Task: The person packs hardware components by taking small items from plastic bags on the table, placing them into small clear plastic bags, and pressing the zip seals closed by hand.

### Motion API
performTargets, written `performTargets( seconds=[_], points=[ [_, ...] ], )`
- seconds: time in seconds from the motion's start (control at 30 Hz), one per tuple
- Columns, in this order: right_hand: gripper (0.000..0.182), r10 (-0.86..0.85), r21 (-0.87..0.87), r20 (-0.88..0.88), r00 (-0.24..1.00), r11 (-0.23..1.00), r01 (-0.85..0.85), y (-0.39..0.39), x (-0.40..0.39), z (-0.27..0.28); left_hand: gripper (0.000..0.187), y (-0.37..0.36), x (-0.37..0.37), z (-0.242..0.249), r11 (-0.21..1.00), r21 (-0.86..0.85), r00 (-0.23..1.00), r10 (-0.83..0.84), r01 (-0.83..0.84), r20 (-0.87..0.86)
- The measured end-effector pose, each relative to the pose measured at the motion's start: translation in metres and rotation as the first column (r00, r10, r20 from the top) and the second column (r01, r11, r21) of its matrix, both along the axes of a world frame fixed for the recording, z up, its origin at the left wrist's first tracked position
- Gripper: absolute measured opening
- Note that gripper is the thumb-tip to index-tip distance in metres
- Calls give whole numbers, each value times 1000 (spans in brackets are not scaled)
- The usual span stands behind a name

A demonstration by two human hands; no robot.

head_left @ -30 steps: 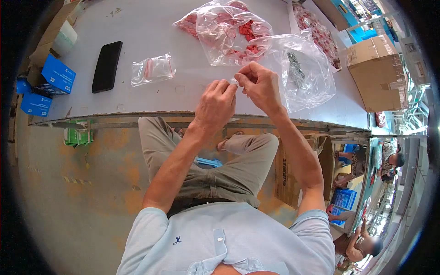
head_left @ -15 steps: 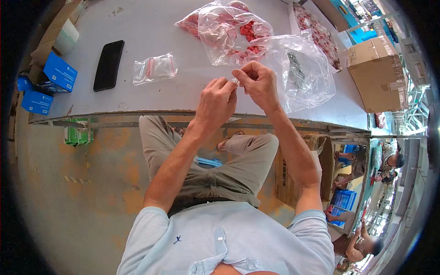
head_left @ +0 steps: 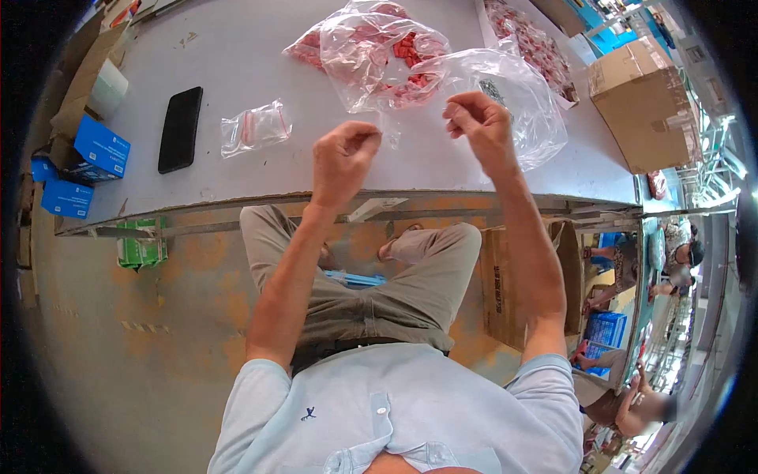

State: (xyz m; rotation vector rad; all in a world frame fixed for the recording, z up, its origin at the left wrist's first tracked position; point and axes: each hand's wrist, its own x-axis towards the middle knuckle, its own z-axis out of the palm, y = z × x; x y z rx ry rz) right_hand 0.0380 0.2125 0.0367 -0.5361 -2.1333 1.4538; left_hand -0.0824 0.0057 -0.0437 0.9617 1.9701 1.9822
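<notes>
The two hands have parted: a second ago their fingertips almost met, and now the right hand (head_left: 483, 134) is well apart, overlapping in view the large clear plastic bag (head_left: 541, 130). A small clear plastic bag (head_left: 389, 133) lies just right of the left hand's (head_left: 341, 164) fingertips, nearer that hand, its long axis (faint against the white tabletop (head_left: 426, 170)) seemingly pointing away from the body. Left thumb and fingers appear to pinch its edge, knuckles up; the right fingers curl toward the thumb, whether gripping anything I cannot tell.
</notes>
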Motion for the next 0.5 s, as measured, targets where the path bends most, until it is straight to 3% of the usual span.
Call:
performTargets(
  seconds=[0.07,0.4,0.47,0.5],
  points=[
    [11,-62,104,16,998,993,60,23,8,3,11,-2,-6,3,989,135,942,-101,60,321],
    [15,-299,546,160,941,821,168,122,32,-4,14,-7,-17,-1,950,297,848,-236,99,474],
    [15,-375,769,127,918,622,148,123,33,-2,13,-8,-19,-3,935,342,832,-265,98,488],
    [15,-373,769,124,920,622,148,117,31,2,13,-8,-19,-3,935,342,833,-264,97,486]
  ],
)
